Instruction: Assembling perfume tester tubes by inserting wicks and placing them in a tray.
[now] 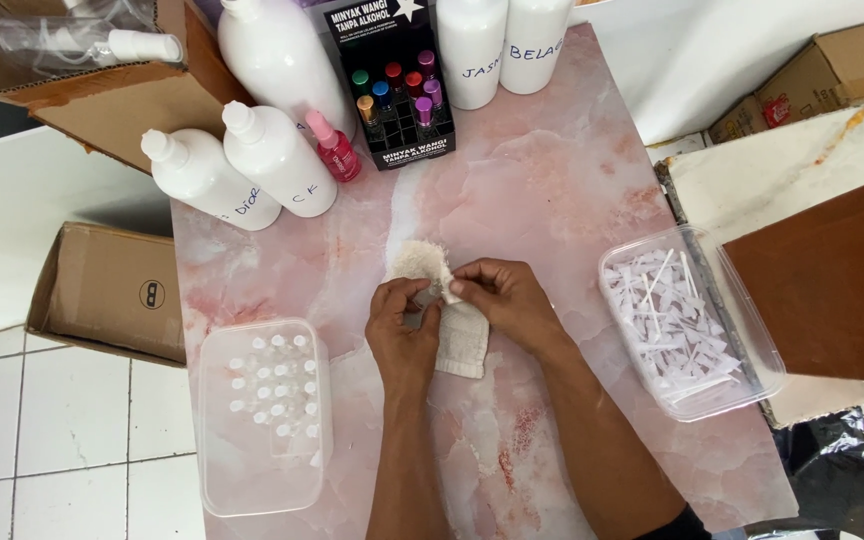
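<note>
Both hands pinch a small white part over the cloth, mid-table.
We close left hand [402,325] and right hand [504,300] fingertips on it above the soft, limp cream cloth [452,340]; it looks light, so grip gently.

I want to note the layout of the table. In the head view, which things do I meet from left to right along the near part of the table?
Clear box of small bottles → left hand → cream cloth → right hand → clear tray of white pump parts.
</note>
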